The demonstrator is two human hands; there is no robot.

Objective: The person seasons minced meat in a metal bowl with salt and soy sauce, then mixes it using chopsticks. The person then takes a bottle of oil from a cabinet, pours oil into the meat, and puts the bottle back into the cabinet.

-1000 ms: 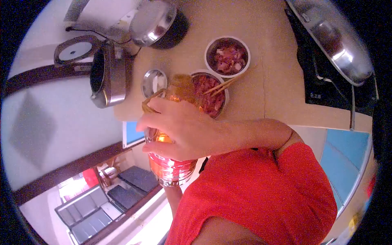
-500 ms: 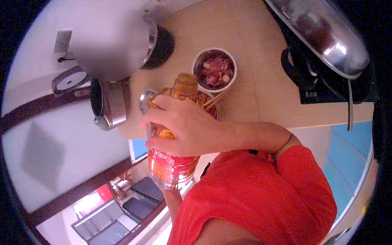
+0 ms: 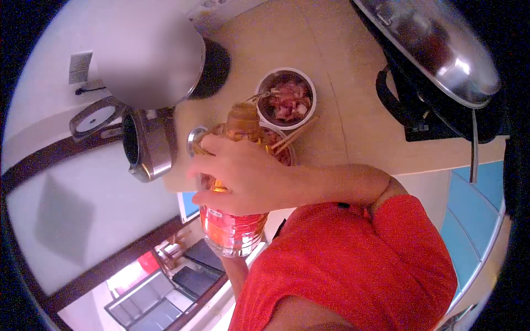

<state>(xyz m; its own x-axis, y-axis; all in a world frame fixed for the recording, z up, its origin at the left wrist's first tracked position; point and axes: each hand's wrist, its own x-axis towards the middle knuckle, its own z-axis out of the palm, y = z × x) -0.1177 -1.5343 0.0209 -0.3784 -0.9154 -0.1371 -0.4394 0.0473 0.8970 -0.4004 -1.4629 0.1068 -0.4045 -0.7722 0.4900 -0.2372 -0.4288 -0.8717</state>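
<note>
My right hand [image 3: 237, 176] is wrapped round the upper part of a large clear bottle [image 3: 232, 229] with a red label and amber liquid. The bottle leans over the counter, its mouth near a white-rimmed bowl of cut meat [image 3: 290, 102]. A thin glossy streak runs between the mouth and this bowl's edge. Behind the bottle, a second meat bowl [image 3: 284, 156] is partly hidden, with chopsticks [image 3: 296, 134] lying across it. My left forearm [image 3: 236, 271] reaches up behind the bottle's base; the left hand itself is hidden.
A small metal dish [image 3: 194, 140] is partly covered by my right hand. A kettle [image 3: 152, 144] with its lid raised stands on the left. At the upper right, a large metal lid [image 3: 441, 60] tilts over a black cooker [image 3: 417, 124]. The counter [image 3: 364, 138] has a visible seam.
The view has shifted, so the bowls sit further left and lower. The bottle's mouth is now nearer the upper bowl, and the glossy streak has appeared there. My right hand keeps its hold.
</note>
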